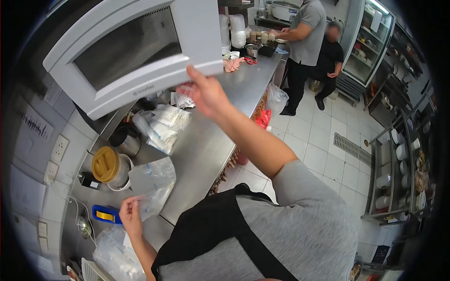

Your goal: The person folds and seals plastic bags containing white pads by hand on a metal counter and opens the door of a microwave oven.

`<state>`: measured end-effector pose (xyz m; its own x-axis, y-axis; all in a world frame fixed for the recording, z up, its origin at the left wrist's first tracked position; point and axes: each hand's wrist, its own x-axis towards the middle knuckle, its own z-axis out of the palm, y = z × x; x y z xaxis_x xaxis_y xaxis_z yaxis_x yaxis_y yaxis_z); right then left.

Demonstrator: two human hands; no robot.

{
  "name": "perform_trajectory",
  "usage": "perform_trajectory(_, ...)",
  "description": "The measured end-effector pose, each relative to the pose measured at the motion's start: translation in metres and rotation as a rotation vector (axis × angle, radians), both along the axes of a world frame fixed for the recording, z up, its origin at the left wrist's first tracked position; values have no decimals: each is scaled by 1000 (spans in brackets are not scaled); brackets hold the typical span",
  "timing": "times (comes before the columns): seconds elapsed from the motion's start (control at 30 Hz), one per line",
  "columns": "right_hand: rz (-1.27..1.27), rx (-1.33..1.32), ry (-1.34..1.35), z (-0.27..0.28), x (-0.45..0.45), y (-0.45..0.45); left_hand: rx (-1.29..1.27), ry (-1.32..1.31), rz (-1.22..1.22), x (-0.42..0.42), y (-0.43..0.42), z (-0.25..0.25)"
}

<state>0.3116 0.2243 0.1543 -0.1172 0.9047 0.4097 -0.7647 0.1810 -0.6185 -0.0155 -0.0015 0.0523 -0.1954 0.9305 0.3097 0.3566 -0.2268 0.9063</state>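
Black cloth apron (201,229) over a grey short-sleeved shirt (300,220): closest to the camera, filling 5 to 6 o'clock; both run off the bottom edge.

Left hand (131,216): at 8 o'clock; thumb and fingers pinched narrow on a clear, crumpled plastic bag (153,180).

Bag: it spreads from the fingertips toward 1 o'clock, over the brushed-steel counter (201,150); whether anything is inside, I cannot tell.

Right hand (206,96): near 11 o'clock, at the lower edge of a boxy white microwave oven (197,33) with a dark mesh window; thumb raised over the front, fingers curled below; whether they grip the edge, I cannot tell.

Around the pinch: blue tape dispenser (106,214) with a yellow core just beside it at 9 o'clock; round tub with a mustard-yellow lid (106,165) at 11 o'clock; pile of white flat packets (166,124) farther off, between 12 and 1 o'clock.

Far side: standing co-worker in a grey top (311,23) at 1 o'clock, head cut off by the top edge; seated person in black (330,56) at 2 o'clock.

Hard to see: microwave top cropped, its lettering unreadable; right fingers blurred; contents of the clear bundle (115,253) at 7 o'clock indistinct.
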Motion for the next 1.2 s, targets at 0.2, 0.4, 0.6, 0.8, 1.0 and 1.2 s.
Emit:
perform_trajectory(0.2, 70, -137, 66, 8, 0, 88, -18, -99, -86, 17, -2, -13)
perform_trajectory(0.4, 238, -246, 79, -20, -1, 116, -84, -15, -83, 26, 1, -5)
perform_trajectory(0.6, 456, 739, -1134, -15, -66, -30, -136, 6, -158, 31, 17, 8)
perform_trajectory(0.8, 381, 1368, -1554, -43, -121, -49, -167, 87, -343, 30, 20, 22)
perform_trajectory(1.0, 474, 842, -1431, -39, -122, -7, -199, 257, 22, -12, 15, -35)
perform_trajectory(1.2, 139, 868, -1302, -84, -92, -3, 12, 336, 172, -21, 1, -26)
